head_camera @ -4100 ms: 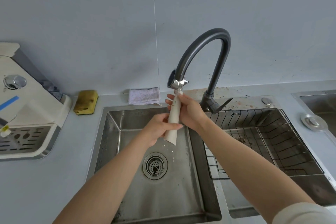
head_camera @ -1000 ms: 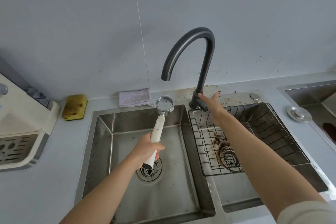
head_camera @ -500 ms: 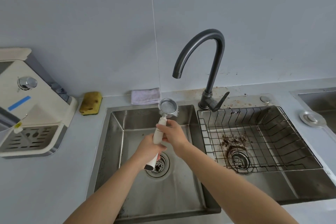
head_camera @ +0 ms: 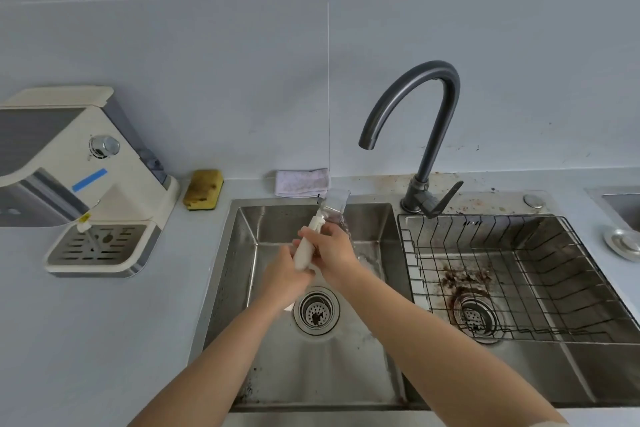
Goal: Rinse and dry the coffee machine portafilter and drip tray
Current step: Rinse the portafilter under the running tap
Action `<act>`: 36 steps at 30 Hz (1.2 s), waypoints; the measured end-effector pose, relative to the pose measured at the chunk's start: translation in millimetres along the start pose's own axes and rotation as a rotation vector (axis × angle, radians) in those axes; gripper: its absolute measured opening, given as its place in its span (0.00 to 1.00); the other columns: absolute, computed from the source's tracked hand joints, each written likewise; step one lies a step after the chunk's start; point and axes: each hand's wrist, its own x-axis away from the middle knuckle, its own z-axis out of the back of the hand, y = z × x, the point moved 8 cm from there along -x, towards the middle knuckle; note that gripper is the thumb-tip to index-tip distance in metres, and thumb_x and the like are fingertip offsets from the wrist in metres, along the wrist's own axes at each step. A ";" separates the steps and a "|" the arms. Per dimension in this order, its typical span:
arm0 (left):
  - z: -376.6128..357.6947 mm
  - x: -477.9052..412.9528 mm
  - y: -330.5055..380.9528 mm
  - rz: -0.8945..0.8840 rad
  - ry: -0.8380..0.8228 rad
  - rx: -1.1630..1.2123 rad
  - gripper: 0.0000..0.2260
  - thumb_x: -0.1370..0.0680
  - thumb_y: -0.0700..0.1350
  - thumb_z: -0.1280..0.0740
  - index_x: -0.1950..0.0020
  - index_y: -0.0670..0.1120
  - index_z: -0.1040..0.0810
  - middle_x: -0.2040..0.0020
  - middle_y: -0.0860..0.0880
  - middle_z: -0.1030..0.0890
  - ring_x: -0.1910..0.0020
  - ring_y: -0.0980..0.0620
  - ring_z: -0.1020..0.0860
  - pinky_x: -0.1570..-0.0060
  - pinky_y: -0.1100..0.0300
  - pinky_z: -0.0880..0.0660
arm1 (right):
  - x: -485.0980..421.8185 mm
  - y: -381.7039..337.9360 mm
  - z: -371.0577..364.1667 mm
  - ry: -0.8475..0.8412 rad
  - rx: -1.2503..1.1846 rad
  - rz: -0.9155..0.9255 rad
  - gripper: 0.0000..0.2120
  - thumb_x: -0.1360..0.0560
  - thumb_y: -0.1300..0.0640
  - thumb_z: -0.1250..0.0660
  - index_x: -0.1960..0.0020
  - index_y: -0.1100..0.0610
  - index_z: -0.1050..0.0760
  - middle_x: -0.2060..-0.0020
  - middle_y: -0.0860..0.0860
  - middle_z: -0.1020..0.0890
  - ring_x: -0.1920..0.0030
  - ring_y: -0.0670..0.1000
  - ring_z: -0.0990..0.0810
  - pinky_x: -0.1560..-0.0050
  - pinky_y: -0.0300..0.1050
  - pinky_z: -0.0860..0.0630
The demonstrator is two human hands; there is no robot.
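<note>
Now both hands grasp the portafilter point(head_camera: 320, 224) handle: left hand point(head_camera: 284, 272) low, right hand point(head_camera: 332, 248) above; blurred basket beyond the fingers, over the sink point(head_camera: 242, 253).

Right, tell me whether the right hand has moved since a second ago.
Yes. The right hand has left the faucet lever, moving left and nearer the person, and now grips the portafilter over the left basin.

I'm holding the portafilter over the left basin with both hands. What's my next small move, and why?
Probably let the right hand go and reach for the folded cloth behind the basin. The faucet runs no water, the portafilter looks wet at its blurred head, and the left hand grips the handle end, so drying seems next.
</note>
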 end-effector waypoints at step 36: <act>-1.5 -33.0 -39.1 0.051 -0.050 -0.256 0.08 0.24 0.48 0.39 0.51 0.45 0.34 0.57 0.46 0.23 0.58 0.43 0.19 0.59 0.53 0.25 | -29.1 25.8 -22.3 -0.065 -0.313 -0.212 0.05 0.21 0.64 0.44 0.53 0.60 0.30 0.63 0.54 0.28 0.63 0.51 0.28 0.60 0.44 0.29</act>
